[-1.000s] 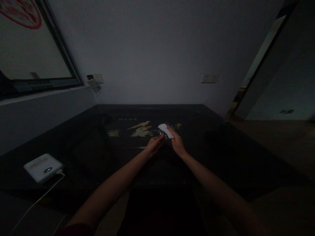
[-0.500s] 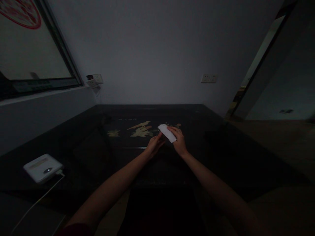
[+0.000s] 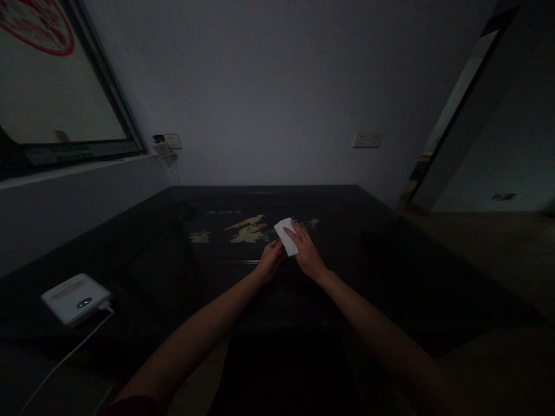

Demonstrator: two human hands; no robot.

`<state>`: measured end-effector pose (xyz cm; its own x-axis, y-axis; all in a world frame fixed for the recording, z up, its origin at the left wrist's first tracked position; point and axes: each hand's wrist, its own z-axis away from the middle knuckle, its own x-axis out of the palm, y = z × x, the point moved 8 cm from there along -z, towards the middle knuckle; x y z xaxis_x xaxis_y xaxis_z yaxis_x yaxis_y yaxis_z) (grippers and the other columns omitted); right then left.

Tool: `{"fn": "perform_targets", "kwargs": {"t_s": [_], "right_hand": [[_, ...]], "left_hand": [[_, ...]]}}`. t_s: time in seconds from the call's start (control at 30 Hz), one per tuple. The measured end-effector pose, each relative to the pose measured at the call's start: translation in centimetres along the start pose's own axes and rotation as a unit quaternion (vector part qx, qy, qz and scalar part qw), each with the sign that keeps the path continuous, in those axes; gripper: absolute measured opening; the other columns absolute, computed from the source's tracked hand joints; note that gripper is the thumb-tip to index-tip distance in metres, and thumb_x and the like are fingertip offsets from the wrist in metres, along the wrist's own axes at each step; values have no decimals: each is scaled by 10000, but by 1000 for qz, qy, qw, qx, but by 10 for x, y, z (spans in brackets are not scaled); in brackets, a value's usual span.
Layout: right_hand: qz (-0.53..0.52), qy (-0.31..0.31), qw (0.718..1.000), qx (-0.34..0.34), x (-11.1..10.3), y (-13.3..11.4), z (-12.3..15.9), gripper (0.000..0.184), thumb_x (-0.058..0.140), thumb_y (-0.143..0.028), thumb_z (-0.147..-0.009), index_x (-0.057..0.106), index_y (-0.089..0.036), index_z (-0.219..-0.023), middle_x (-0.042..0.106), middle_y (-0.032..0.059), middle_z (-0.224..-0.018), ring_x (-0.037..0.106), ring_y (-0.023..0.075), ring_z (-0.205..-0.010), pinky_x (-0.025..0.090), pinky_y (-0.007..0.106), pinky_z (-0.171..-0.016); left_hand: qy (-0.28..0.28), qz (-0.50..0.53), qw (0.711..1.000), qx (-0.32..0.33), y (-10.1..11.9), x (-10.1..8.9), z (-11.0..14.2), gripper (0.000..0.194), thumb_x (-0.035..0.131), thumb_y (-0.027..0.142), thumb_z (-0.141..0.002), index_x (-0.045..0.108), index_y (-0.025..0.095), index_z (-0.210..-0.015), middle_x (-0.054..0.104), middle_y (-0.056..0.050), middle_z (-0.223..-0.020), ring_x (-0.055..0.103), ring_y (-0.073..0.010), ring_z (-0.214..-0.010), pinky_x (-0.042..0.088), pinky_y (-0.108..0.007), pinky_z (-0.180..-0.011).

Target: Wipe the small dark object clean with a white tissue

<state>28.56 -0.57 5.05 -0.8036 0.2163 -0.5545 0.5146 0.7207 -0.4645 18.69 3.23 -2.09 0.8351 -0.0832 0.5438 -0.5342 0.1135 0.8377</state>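
Observation:
A folded white piece [image 3: 286, 236], paper tissue or cloth, is held up over the middle of the dark table. My right hand [image 3: 307, 247] lies over its right side, with the fingers along its upper face. At the lower left edge of the white piece is my left hand [image 3: 271, 256], its fingers bent inward and closed. In the dim light I cannot make out whether anything else sits beneath the white piece or between the left fingers.
The glossy black table [image 3: 147, 219] has a bird-and-flower picture [image 3: 250, 229] on its top. At the left stands a white box-shaped device [image 3: 77, 297] with a white cable [image 3: 67, 355] trailing off the near edge. Wall sockets [image 3: 367, 140] are on the back wall.
The white piece has turned to stand steeper, and its lower end has swung left. My right hand has shifted slightly left and spread over it; the left hand stays nearly in place.

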Motion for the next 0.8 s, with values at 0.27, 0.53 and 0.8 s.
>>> {"fn": "perform_targets", "kwargs": {"t_s": [0.27,0.53,0.8], "right_hand": [[-96,51,993,50,-7,14,1,581,414,-64,-779,521,-269,-1312,431,31,-1445,379,212,-1338,276,423,-1124],[-298,127,930,176,3,62,4,396,489,-325,-836,618,-227,-1197,585,52,-1305,492,230,-1250,310,426,-1100],[-331,134,910,209,7,73,6,415,506,-450,-840,635,-213,-1155,615,74,-1265,536,250,-1199,369,454,-1052]], "left_hand": [[-1,8,1000,18,3,-2,-1,305,791,318,-638,625,125,-808,676,-50,-803,635,-136,-747,483,-275,-792],[-13,45,999,-27,2,4,5,208,697,304,-766,685,124,-870,700,-77,-923,642,-151,-878,443,-347,-982],[-18,41,998,-46,-1,3,2,290,667,377,-783,684,138,-946,698,-116,-1005,635,-210,-1004,431,-384,-1001]]}}
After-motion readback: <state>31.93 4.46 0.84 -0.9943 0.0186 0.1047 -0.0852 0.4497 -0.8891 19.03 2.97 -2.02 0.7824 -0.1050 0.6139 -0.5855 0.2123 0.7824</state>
